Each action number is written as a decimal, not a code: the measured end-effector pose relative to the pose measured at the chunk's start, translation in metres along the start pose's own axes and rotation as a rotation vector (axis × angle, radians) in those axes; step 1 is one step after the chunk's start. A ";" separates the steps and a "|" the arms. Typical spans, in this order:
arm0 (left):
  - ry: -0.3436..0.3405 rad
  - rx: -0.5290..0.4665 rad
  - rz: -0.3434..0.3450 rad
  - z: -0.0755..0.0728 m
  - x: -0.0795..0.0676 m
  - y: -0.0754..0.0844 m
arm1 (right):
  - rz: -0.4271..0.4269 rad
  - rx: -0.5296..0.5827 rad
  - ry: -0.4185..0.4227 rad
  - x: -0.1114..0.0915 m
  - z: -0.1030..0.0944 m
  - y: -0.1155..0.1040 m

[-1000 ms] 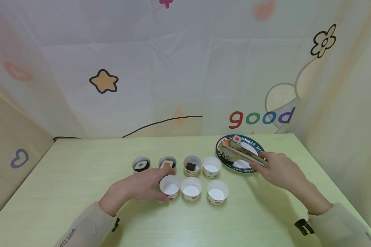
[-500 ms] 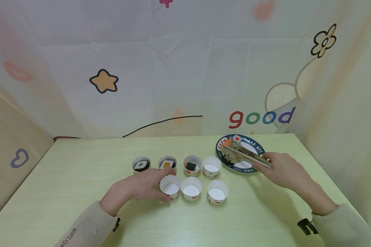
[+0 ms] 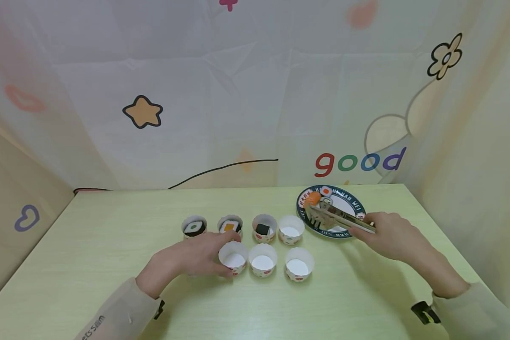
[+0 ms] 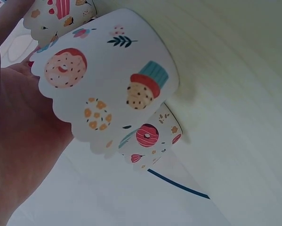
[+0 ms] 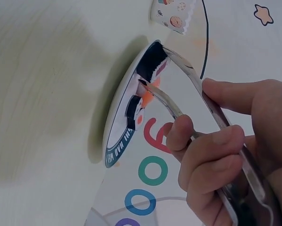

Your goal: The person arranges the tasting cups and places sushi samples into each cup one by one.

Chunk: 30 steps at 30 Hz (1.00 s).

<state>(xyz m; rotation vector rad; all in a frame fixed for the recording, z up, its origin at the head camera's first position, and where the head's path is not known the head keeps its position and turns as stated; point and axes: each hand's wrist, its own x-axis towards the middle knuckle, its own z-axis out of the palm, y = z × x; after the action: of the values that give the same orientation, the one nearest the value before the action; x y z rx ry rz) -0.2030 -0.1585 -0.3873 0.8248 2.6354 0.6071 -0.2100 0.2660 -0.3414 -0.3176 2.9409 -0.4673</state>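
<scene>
Head view: flat, mid-bright, soft light from above; blurry-edged shadows on table [image 3: 89, 264] under both arms, at 4 and 7 o'clock. Backdrop [image 3: 221, 118] dull grey toward 12. Sleeve lettering [image 3: 94, 327] at 8 o'clock smeared. Left wrist view dimmer: left hand [image 4: 32, 136] shaded at 9, cup [image 4: 103, 70] print crisp. Right wrist view: plate [image 5: 113, 155] shadow diffuse at 9, tongs [image 5: 215, 109] glinting 1 to 4.

a creased pale cloth [image 3: 246, 99] printed with a star [image 3: 142, 112] hangs behind a light green table [image 3: 97, 241].
</scene>
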 end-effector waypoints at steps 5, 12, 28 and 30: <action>0.002 -0.005 0.009 0.000 0.000 -0.001 | -0.028 -0.007 -0.004 0.001 0.003 -0.001; 0.008 -0.011 0.025 0.001 -0.001 -0.002 | -0.046 -0.011 0.006 0.001 0.004 -0.001; 0.006 -0.005 0.016 0.002 0.000 -0.003 | -0.095 -0.020 0.086 -0.005 -0.002 -0.011; 0.006 -0.002 0.012 0.002 0.000 -0.003 | -0.098 -0.022 0.092 -0.007 -0.002 -0.014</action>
<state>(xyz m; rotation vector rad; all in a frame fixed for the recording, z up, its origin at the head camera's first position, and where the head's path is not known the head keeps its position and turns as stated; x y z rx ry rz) -0.2041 -0.1600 -0.3902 0.8397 2.6364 0.6167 -0.2010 0.2552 -0.3343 -0.4566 3.0322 -0.4751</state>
